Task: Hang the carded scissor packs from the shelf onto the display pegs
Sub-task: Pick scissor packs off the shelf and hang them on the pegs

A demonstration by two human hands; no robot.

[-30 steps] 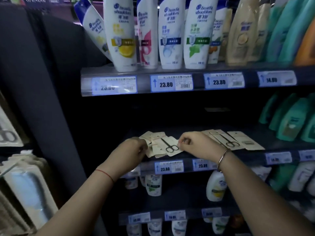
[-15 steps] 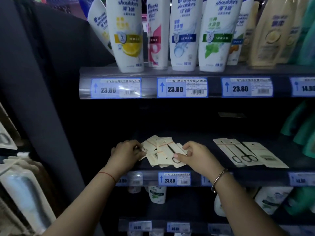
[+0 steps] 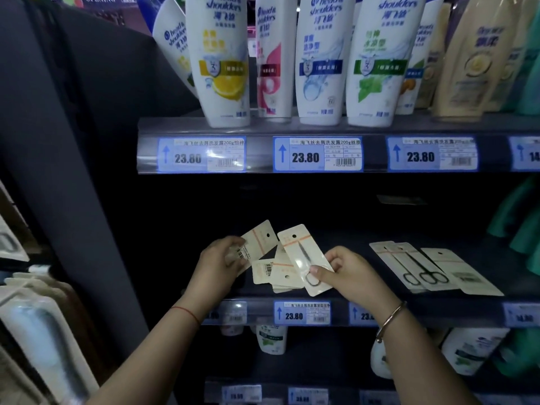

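Observation:
My right hand (image 3: 347,274) grips a cream carded scissor pack (image 3: 301,252) by its lower end, lifted and tilted off the dark shelf (image 3: 350,296). My left hand (image 3: 219,264) holds another pack (image 3: 258,241) back side up, its barcode showing. Between the hands, several more packs (image 3: 277,273) lie in a loose pile on the shelf. Three further packs (image 3: 429,267) lie flat to the right, two showing scissors. No display pegs are visible.
Shampoo bottles (image 3: 222,59) stand on the upper shelf above blue price tags (image 3: 317,154). Green bottles (image 3: 523,217) sit at the right of the middle shelf. More bottles (image 3: 271,339) fill the shelf below. Packaged goods (image 3: 38,325) hang at the far left.
Both hands have each raised a pack from the pile; before, they were pressing down on the flat pile. The camera has come closer to the shelf.

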